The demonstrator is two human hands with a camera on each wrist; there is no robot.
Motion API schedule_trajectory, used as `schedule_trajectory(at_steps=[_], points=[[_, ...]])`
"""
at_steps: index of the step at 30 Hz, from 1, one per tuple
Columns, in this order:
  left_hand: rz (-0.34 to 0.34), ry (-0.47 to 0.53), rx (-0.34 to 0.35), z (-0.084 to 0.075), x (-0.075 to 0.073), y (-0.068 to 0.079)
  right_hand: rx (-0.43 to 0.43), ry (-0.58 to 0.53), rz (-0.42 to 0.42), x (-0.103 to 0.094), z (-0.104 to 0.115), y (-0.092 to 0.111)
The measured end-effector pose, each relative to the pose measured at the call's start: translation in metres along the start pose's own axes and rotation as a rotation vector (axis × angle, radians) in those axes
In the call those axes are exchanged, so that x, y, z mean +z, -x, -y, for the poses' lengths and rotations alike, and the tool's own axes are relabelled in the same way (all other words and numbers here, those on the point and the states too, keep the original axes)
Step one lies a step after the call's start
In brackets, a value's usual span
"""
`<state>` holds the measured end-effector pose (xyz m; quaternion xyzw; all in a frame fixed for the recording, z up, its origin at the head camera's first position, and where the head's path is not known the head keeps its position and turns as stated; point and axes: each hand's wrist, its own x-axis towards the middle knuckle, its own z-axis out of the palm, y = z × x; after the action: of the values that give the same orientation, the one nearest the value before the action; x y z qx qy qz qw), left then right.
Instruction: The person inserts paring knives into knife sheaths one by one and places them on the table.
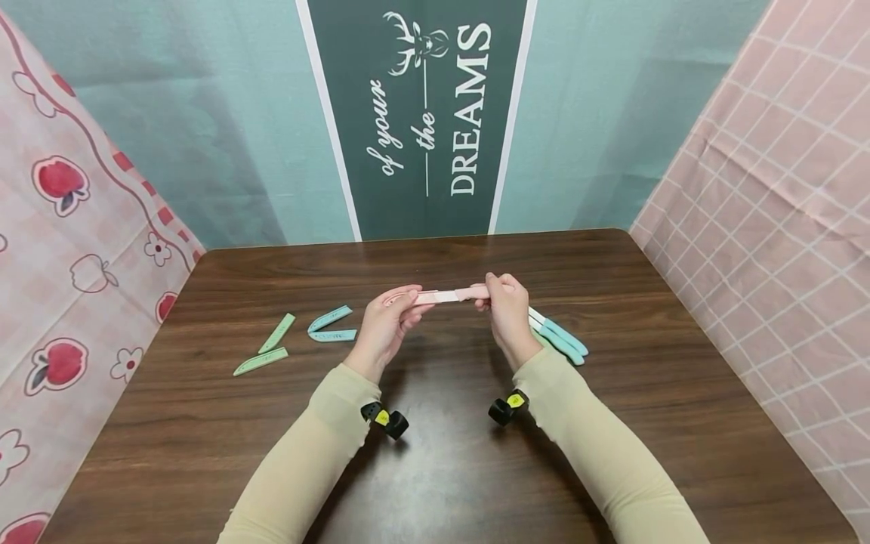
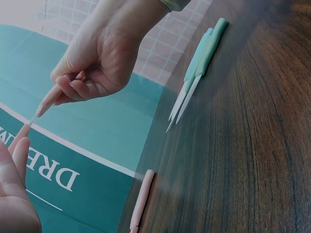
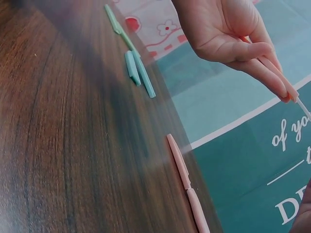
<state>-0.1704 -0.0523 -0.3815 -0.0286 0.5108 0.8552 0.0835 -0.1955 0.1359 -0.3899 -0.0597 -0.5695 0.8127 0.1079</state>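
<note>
Above the table, my left hand [image 1: 386,321] pinches a pink sheath [image 1: 426,298] between thumb and fingers. My right hand [image 1: 506,306] grips the pink handle [image 1: 470,292] of a small knife. Part of its white blade [image 1: 446,296] shows between sheath and handle, in line with both. Another pink knife [image 3: 179,158], with its blade covered, lies on the table beyond the hands in the right wrist view; the held one overlaps it in the head view. Right of my right wrist lie knives with blue handles [image 1: 568,337] and white blades, partly behind the sleeve.
Two blue sheaths [image 1: 331,335] form a V left of my left hand. Farther left lie two green sheaths [image 1: 261,361]. A green-handled knife [image 2: 214,46] lies beside the blue ones. Curtains [image 1: 224,113] stand along the back and sides of the brown table [image 1: 170,453].
</note>
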Motion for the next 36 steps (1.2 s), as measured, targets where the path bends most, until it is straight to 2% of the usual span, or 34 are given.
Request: schedule_trajectory(at_steps=[15,26,36], points=[[-0.004,0.001,-0.002,0.0026,-0.0008,0.0012,0.031,0.020,-0.025,0.0035,-0.0007,0.0052],[-0.009,0.010,0.004,0.0041,0.0009,0.0021,0.036,-0.023,-0.035,0.0049,-0.0030,0.0060],[-0.015,0.016,-0.013,0.0075,-0.0005,0.0005,0.039,0.008,-0.067,0.0067,-0.0065,0.0070]])
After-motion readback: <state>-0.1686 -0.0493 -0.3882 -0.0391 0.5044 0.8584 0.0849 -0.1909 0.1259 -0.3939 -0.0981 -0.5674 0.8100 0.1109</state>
